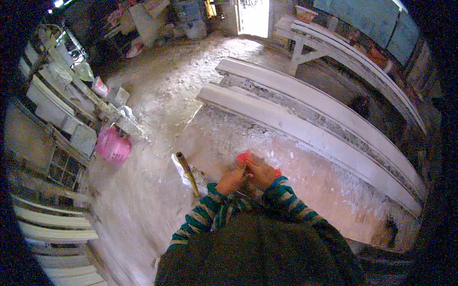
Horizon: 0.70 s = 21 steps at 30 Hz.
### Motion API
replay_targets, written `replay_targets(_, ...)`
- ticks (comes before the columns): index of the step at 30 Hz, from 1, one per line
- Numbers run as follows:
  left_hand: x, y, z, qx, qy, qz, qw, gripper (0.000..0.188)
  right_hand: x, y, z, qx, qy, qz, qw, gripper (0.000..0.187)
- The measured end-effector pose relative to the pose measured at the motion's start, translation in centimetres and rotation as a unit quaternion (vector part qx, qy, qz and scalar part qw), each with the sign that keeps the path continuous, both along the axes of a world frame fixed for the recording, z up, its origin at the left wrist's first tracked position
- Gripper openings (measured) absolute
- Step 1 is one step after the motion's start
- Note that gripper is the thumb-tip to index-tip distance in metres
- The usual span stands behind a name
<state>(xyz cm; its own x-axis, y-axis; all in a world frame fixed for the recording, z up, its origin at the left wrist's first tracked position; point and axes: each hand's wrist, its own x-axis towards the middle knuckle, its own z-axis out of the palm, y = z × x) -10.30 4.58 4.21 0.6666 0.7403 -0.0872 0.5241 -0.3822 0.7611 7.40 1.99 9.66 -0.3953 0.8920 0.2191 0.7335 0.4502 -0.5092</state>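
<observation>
My left hand (231, 180) and my right hand (262, 175) meet over the near part of a worn, pinkish-brown work surface (312, 178). Both have their fingers closed around a bright red, soft-looking piece (244, 158); whether it is cloth or plastic I cannot make out. Some of its red shows past the right hand too. Left of my hands, a brown stick or tube (187, 175) stands tilted beside a white scrap (180, 168). Two long white mouldings (286, 113) lie side by side across the surface beyond my hands. The fingertips are partly hidden and blurred.
A pink bucket (113, 145) stands on the dusty floor to the left, near leaning panels (83, 139). Pale long strips (55, 228) are stacked at the lower left. A long bench (343, 46) with a bowl (306, 14) runs along the right. A bright doorway (254, 19) opens at the back.
</observation>
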Motion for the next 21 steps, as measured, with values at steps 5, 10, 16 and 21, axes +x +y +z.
replay_targets(5, 2.0, -1.9, 0.5, 0.01, 0.061, 0.054, 0.997, 0.072, 1.1, -0.5, -0.6, -0.066, -0.085, -0.023, 0.994, 0.047)
replay_targets(10, 0.4, 1.8, 1.2, -0.042, 0.095, 0.119, 0.987, 0.066, -1.5, 3.9, -2.8, -0.005, -0.014, -0.011, 1.0, 0.044)
replay_targets(16, 0.4, 1.4, 0.9, 0.007, 0.126, 0.042, 0.991, 0.072, -1.0, 4.8, 1.2, -0.112, 0.167, 0.036, 0.979, 0.031)
replay_targets(21, 1.4, -0.3, -0.9, 0.061, 0.078, 0.07, 0.993, 0.081, -1.1, 4.9, 2.0, 0.023, 0.064, 0.031, 0.997, 0.029)
